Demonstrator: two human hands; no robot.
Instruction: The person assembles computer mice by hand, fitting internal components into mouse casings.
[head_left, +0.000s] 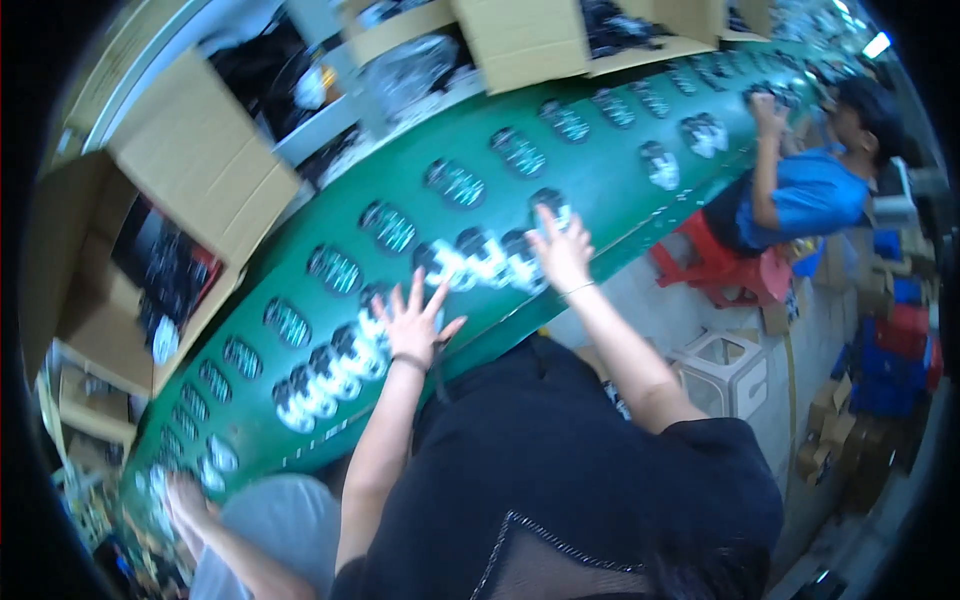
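Note:
On a long green belt-like work surface [600, 150], my left hand [410, 322] lies spread over the near row of small black-and-white parts, whose kind I cannot make out. Its fingers are stretched apart and partly cover one part. Farther right, my right hand [565, 252] has its fingers spread, fingertips at a black-and-white part [549, 203]. Between the hands lie more such parts, one a black-and-white part [482, 255]. Several others sit close together left of my left hand, including a black-and-white part [335, 370]. Beyond them runs a spaced row of dark oval pieces [387, 228].
Open cardboard boxes [205, 150] with dark bagged contents line the far side. A person in a blue shirt [820, 190] works at the right beside a red stool [720, 265]. Another person's hand [185, 500] is at the lower left. A white stool [722, 365] stands on the floor.

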